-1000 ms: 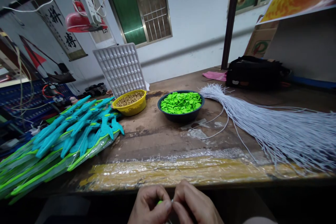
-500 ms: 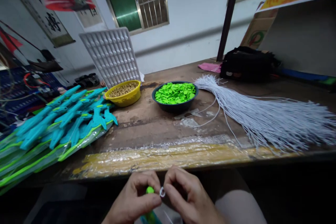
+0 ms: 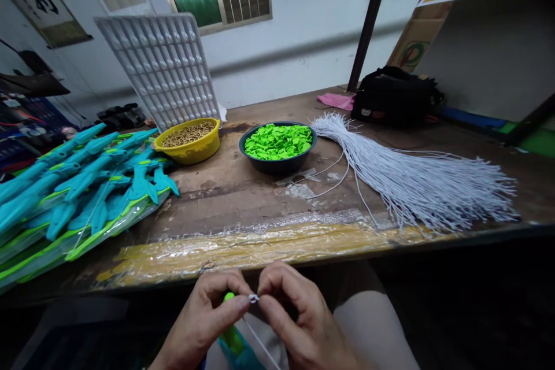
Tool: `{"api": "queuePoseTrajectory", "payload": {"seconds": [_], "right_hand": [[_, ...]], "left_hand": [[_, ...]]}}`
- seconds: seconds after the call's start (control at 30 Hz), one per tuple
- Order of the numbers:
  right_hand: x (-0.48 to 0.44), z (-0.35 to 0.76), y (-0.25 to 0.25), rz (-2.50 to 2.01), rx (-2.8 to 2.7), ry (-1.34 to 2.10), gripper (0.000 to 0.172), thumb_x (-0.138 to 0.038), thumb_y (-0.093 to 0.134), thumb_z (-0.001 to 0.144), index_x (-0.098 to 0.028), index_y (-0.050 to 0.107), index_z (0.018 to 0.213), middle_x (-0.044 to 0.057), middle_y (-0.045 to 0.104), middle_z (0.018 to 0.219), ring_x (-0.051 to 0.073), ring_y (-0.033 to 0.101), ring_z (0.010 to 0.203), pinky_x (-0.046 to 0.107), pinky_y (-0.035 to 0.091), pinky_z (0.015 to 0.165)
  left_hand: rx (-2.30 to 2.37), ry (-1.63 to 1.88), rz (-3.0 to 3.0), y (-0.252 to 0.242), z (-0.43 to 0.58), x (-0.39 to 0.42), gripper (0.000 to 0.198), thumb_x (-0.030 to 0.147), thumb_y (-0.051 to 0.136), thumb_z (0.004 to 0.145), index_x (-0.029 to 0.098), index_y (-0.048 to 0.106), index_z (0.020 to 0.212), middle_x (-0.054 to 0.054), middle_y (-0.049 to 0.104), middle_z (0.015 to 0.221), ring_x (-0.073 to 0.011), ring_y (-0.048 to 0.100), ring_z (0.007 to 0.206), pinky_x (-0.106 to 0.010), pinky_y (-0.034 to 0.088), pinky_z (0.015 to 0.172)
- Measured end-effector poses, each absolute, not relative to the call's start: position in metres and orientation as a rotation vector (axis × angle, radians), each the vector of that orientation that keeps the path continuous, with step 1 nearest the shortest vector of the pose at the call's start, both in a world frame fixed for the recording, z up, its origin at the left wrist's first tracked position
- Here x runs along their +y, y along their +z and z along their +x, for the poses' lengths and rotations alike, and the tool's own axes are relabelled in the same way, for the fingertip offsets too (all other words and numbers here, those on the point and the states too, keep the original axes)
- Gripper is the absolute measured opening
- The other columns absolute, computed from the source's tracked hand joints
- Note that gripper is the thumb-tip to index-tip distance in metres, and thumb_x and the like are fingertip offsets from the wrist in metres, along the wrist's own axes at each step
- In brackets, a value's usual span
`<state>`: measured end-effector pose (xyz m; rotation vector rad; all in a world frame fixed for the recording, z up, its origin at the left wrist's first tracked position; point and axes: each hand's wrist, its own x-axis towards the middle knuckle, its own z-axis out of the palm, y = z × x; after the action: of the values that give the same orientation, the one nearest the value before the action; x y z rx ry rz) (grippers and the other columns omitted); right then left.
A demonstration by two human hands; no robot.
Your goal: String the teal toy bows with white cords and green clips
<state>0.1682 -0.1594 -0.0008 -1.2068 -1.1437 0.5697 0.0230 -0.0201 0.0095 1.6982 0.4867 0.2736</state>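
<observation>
Both my hands meet below the table's front edge, over my lap. My left hand (image 3: 207,315) and my right hand (image 3: 299,315) each pinch a white cord (image 3: 253,299), which shows as a small loop or knot between the fingertips. From there the cord trails down toward my lap. Beneath my left hand is a teal and lime-green plastic piece (image 3: 234,340), partly hidden by the hand; whether the left fingers also touch it I cannot tell.
On the table (image 3: 195,202) stand a dark bowl (image 3: 277,165) of lime-green plastic pieces and a yellow basin (image 3: 191,153) of brass-coloured rings. White cords (image 3: 416,179) fan out at right. Teal-and-green plastic items (image 3: 87,185) are piled at left. A ridged plastic tray (image 3: 162,63) leans behind.
The loop in the cord has become smaller and tighter between my fingertips. My hands have shifted slightly left and up in view, and the camera has tilted and turned a little.
</observation>
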Motion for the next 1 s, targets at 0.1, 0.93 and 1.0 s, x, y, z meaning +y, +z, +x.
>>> {"api": "queuePoseTrajectory", "payload": {"seconds": [0.1, 0.93, 1.0], "right_hand": [[-0.16, 0.17, 0.004, -1.182, -1.271, 0.543, 0.013, -0.015, 0.059, 0.09, -0.019, 0.061, 0.101, 0.001, 0.056, 0.087, 0.014, 0.053, 0.079, 0.024, 0.042, 0.071], [-0.154, 0.209, 0.048, -1.666, -2.047, 0.353, 0.019, -0.01, 0.048, 0.089, -0.015, 0.06, 0.075, 0.005, 0.059, 0.07, 0.015, 0.045, 0.059, 0.03, 0.03, 0.058], [-0.149, 0.203, 0.047, -1.664, -2.144, 0.31, 0.017, -0.011, 0.052, 0.087, -0.013, 0.064, 0.075, 0.007, 0.063, 0.07, 0.015, 0.047, 0.057, 0.03, 0.03, 0.055]], "left_hand": [[0.47, 0.268, 1.656, 0.008, 0.024, -0.02, 0.031, 0.044, 0.072, 0.086, 0.019, 0.068, 0.069, 0.0, 0.058, 0.07, -0.0164, 0.052, 0.072, -0.028, 0.039, 0.069], [0.681, 0.338, 1.722, 0.024, 0.025, -0.025, 0.033, 0.042, 0.067, 0.085, 0.017, 0.062, 0.065, 0.001, 0.052, 0.064, -0.0139, 0.045, 0.062, -0.026, 0.035, 0.058], [0.761, 0.367, 1.784, 0.023, 0.014, -0.019, 0.038, 0.047, 0.065, 0.088, 0.018, 0.059, 0.063, 0.002, 0.049, 0.062, -0.0136, 0.044, 0.061, -0.025, 0.035, 0.057]]}}
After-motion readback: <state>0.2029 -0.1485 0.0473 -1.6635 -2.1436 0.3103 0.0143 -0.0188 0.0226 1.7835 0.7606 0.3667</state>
